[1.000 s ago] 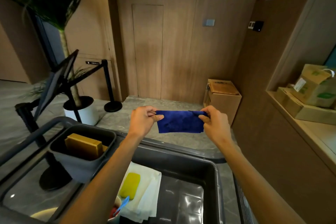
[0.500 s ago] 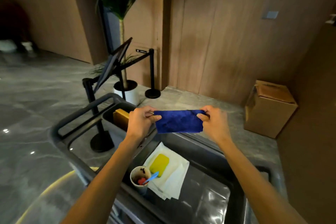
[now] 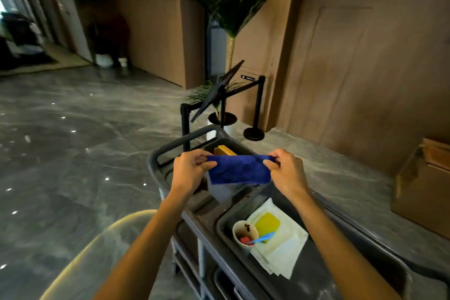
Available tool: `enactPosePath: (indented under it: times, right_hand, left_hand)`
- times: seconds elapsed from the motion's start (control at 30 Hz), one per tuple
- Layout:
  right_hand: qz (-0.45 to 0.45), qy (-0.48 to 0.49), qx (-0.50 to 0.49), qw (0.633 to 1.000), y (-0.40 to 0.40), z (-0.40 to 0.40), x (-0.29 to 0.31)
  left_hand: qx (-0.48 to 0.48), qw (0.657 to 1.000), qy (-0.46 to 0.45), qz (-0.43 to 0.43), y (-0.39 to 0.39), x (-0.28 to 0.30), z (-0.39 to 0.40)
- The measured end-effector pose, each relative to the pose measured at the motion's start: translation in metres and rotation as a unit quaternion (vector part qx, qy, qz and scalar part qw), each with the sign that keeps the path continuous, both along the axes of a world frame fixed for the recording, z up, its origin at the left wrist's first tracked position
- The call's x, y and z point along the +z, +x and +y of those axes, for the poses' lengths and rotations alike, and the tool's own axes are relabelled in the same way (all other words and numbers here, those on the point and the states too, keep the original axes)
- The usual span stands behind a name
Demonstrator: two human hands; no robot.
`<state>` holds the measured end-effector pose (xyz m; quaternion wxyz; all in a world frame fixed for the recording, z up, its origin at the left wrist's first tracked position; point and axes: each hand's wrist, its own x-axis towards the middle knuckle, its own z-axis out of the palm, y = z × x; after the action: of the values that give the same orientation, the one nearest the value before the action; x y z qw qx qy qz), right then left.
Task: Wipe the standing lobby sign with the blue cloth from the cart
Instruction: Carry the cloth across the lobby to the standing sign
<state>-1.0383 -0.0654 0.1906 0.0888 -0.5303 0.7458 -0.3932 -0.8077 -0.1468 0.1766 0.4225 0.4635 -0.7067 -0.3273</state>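
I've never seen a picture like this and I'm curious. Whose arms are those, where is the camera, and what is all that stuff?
The camera sits on a person's head and looks forward and down, so you see their two bare arms reaching out, as if you were them. There is only this one view.

The left hand and the right hand each pinch one end of a dark blue cloth, holding it stretched between them.

Below is a grey plastic cleaning cart. In its tray lie folded white cloths, with a flat yellow sponge on top, beside a paper cup with a blue utensil in it.

Further off, on the shiny stone floor, stands a tilted black sign on a stand, in front of a tall green potted palm. That sign is what the cloth is for.
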Motion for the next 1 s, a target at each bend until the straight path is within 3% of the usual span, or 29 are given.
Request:
enactPosePath:
  times: [0.67, 1.0]
  right_hand:
    - [-0.001, 0.033, 0.22, 0.975, 0.317, -0.045, -0.028]
    - [0.0, 0.043, 0.352, 0.935, 0.458, -0.039, -0.041]
  left_hand:
    - [0.214, 0.976, 0.021, 0.025, 0.33, -0.025, 0.053]
    - [0.346, 0.937, 0.032, 0.045, 0.456, -0.042, 0.129]
